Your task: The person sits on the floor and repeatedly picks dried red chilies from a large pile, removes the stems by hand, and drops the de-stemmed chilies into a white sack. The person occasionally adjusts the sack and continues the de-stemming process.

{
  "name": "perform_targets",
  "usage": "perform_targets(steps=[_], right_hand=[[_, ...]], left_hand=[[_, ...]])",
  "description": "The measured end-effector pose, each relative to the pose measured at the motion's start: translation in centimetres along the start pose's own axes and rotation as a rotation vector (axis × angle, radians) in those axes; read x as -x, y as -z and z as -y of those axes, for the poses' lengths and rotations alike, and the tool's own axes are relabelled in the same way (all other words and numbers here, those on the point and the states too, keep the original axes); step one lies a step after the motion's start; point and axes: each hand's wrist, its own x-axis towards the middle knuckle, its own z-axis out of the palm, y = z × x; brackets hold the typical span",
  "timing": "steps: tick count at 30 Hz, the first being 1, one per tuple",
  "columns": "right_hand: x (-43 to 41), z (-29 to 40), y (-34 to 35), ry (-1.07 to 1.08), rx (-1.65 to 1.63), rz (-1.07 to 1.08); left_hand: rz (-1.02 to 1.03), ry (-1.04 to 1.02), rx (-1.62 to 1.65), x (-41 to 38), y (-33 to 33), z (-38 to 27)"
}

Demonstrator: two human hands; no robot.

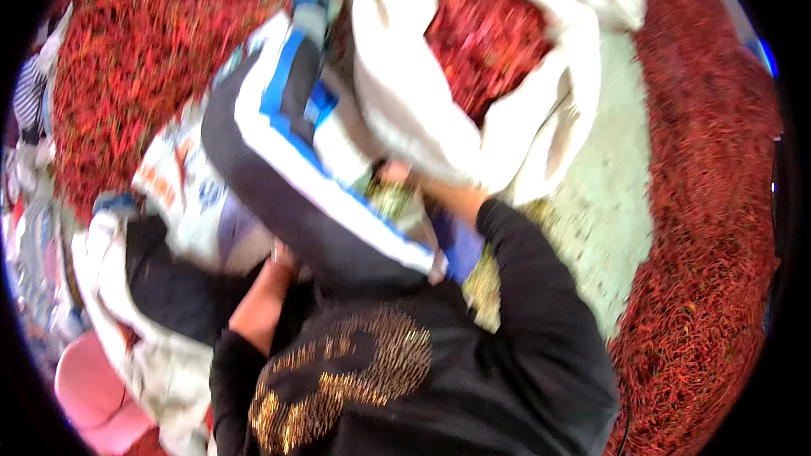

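My right hand (398, 172), blurred, reaches past my bent leg to a greenish pile of stems or trimmings (393, 198) below the big white sack; whether it grips anything does not show. My left hand (283, 256) is beside my thigh, its fingers mostly hidden by the dark trousers with white and blue stripes (317, 187). The white woven sack (405, 101) stands open in front of me with its rim rolled down, and dried red chili peppers (488, 44) fill its inside. A blue object (459, 240) lies under my right forearm.
Heaps of red chilies spread at the left (127, 76) and right (703, 215). A printed plastic sack (190, 183) lies left of my leg, with a pink seat or stool (92, 383) at the lower left. Pale floor (608, 202) shows between the sack and the right heap.
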Motion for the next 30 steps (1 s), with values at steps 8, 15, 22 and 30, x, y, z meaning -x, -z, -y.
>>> perform_targets(steps=[8,15,22,30], right_hand=[[2.9,1.2,-2.8,0.161,-0.107,-0.021],[6.1,1.7,-6.1,0.272,-0.148,0.017],[6.1,-1.6,-4.9,-0.15,-1.039,-0.122],[9.4,-4.1,-1.7,-0.219,-0.153,-0.372]], left_hand=[[0.063,0.033,-0.146,-5.1,-2.6,-0.5],[0.065,0.085,-0.123,-3.1,-2.4,0.5],[0.021,0.064,-0.089,-2.1,-2.9,-0.2],[0.03,0.149,-0.038,-0.8,-1.1,-1.5]])
